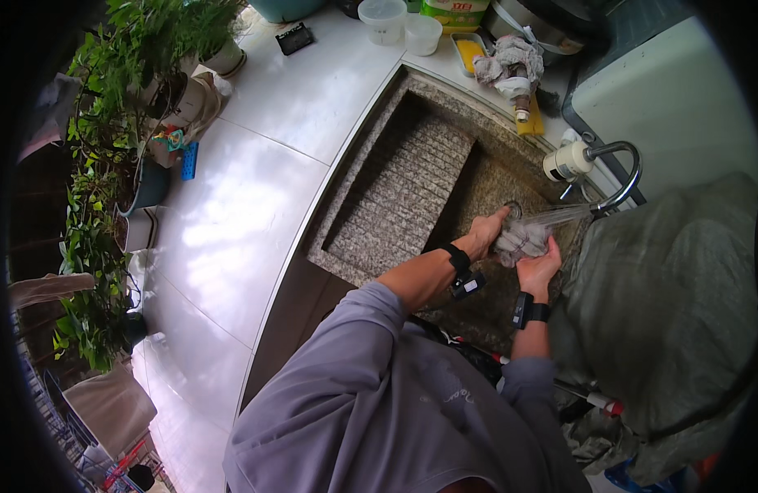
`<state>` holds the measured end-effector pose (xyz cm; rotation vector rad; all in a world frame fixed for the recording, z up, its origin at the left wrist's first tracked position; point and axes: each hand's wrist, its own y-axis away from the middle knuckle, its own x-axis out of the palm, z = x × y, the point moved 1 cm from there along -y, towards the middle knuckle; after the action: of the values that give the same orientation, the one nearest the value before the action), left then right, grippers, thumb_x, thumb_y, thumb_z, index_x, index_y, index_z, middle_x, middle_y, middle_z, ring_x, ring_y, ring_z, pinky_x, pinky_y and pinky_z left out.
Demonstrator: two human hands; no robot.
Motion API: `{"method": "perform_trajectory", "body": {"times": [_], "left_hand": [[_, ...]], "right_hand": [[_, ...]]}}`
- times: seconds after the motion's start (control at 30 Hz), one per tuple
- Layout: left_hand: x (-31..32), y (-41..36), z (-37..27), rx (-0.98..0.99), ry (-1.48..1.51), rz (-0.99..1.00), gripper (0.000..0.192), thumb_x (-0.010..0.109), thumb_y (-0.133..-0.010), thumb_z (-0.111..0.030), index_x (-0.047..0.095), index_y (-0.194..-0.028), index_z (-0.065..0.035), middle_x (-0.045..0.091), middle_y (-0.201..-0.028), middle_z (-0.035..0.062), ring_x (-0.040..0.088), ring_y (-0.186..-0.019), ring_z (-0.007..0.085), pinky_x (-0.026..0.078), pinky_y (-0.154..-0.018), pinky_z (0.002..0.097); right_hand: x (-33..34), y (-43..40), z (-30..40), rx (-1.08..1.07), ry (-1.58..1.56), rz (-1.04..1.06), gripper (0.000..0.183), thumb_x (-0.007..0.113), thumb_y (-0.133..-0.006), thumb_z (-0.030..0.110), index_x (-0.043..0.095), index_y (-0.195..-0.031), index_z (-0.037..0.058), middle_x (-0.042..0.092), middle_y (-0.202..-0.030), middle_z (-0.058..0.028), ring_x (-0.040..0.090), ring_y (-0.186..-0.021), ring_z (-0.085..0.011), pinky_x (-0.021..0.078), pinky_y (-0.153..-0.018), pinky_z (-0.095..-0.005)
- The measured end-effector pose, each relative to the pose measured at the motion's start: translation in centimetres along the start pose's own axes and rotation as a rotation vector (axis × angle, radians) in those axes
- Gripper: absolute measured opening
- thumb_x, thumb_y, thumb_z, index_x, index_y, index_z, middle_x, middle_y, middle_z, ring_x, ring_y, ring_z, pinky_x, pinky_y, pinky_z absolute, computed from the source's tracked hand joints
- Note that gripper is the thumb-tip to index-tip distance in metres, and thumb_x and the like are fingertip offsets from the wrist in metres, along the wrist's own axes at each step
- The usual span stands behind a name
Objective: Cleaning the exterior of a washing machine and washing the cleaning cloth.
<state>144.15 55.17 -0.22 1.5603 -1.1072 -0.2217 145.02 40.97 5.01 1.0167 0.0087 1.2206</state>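
Note:
Both of my hands hold a wet, greyish-white cloth (519,241) inside a stone sink (391,179). My left hand (488,231) grips the cloth's left side, close to the drain (513,209). On its right side, my right hand (539,264) supports it with the fingers partly hidden. Water (557,215) sprays onto the cloth from a curved chrome faucet (628,169) with a white attachment (565,161). Black straps with small devices circle both wrists.
A ribbed washboard slope (397,179) fills the sink's left part. Behind it stand clear plastic tubs (384,23), a yellow soap in a dish (470,52) and a crumpled rag (511,61). Potted plants (108,154) line the white counter's far left. A grey-green cover (656,296) drapes at right.

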Motion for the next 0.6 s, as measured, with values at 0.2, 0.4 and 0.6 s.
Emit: {"method": "perform_trajectory", "body": {"times": [0.2,0.4,0.6], "left_hand": [[0.9,-1.7,1.7,0.069,-0.043,0.053,0.039,0.065,-0.095,-0.032,0.071,-0.105,0.0053,0.073,-0.097,0.0166,0.071,-0.083,0.0295,0.056,-0.071,0.0494],[1.0,-1.1,2.4,0.168,-0.233,0.007,0.036,0.06,-0.096,-0.029,0.073,-0.107,0.0034,0.073,-0.104,0.0209,0.07,-0.089,0.0321,0.053,-0.074,0.0477],[1.4,2.3,1.8,0.407,-0.46,-0.034,0.034,0.056,-0.095,-0.012,0.068,-0.121,0.0057,0.073,-0.105,0.0159,0.069,-0.084,0.024,0.054,-0.074,0.042]], "right_hand": [[-1.4,-0.3,-4.6,-0.253,0.204,0.027,0.032,0.055,-0.102,0.033,0.064,-0.117,0.0057,0.066,-0.117,-0.0074,0.062,-0.109,-0.0265,0.0494,-0.095,-0.043],[0.7,-0.7,-5.9,-0.615,0.804,-0.101,0.037,0.06,-0.101,0.035,0.066,-0.098,-0.0013,0.067,-0.096,-0.0104,0.061,-0.09,-0.0243,0.0481,-0.084,-0.0396],[-3.4,-6.1,-4.1,-0.565,1.131,-0.104,0.045,0.049,-0.105,0.039,0.067,-0.104,-0.003,0.069,-0.102,-0.019,0.063,-0.096,-0.0328,0.0483,-0.086,-0.0423]]}}
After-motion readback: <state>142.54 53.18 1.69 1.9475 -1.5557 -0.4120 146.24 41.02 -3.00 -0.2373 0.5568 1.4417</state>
